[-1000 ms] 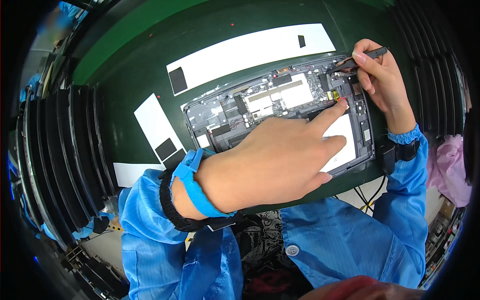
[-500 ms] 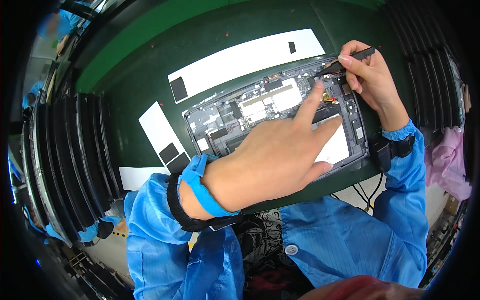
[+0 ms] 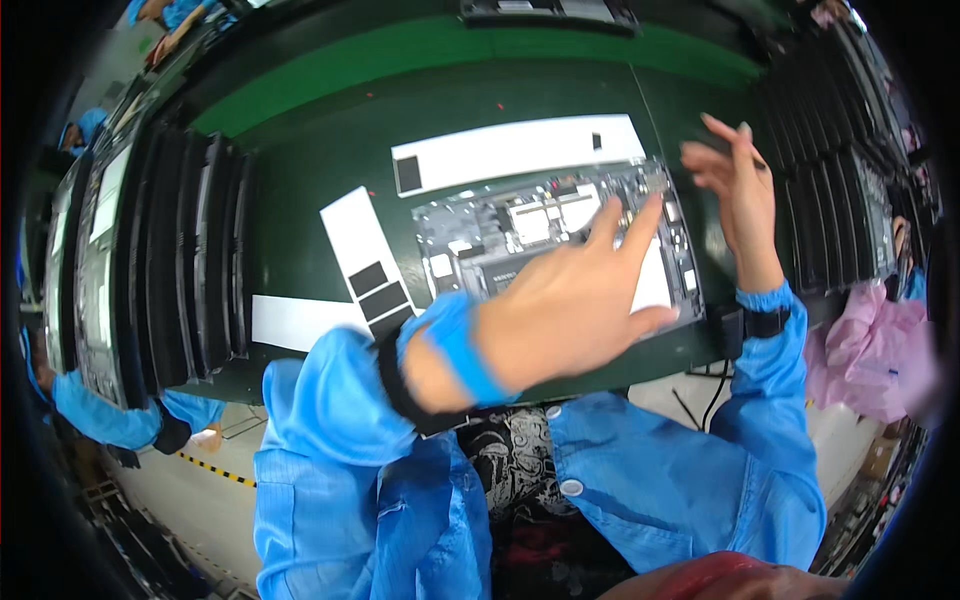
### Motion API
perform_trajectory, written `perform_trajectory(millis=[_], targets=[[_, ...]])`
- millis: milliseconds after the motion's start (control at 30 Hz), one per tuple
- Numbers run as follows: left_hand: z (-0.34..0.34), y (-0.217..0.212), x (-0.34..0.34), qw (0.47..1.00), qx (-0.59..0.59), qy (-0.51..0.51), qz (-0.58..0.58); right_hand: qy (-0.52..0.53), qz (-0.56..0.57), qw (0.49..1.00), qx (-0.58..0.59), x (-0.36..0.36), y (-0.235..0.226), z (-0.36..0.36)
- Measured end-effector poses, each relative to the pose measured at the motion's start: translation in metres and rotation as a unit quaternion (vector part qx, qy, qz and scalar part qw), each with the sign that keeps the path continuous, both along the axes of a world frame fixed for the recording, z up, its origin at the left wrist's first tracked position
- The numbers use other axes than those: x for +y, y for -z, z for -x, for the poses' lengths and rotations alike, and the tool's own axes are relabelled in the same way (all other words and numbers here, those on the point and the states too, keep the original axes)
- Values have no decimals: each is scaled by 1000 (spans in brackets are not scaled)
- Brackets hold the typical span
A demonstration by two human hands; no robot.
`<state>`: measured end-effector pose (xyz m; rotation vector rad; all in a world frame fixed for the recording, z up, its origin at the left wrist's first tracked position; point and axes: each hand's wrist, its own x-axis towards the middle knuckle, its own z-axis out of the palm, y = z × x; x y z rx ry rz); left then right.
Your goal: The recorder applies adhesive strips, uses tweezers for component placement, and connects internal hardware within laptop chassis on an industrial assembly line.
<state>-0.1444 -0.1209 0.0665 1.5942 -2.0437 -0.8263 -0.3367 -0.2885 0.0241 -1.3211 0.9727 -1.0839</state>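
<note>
One opened device [image 3: 540,235], three white paper strips [image 3: 515,150] [image 3: 365,260] [image 3: 295,322], two hands [image 3: 570,305] [image 3: 735,185].

The desk [image 3: 300,215] is dark green with a brighter green band along its far side, and white paper strips [image 3: 515,150] carrying black patches lie on it. The opened device [image 3: 520,230] shows grey and silver parts with a white panel. Both sleeves [image 3: 340,420] are bright blue, with a black wrist strap [image 3: 395,385].
</note>
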Motion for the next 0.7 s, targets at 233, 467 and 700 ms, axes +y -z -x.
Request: perform_trajectory(millis=[233,467,700], targets=[[-63,-1,113,975,38,-217,27,-101,53,961,254,67,-7,42],[-76,30,122,938,270,-215,-12,-49,3,995,83,103,10,5],[-108,16,127,909,268,-261,185,-79,22,993,-89,20,-51,-58]])
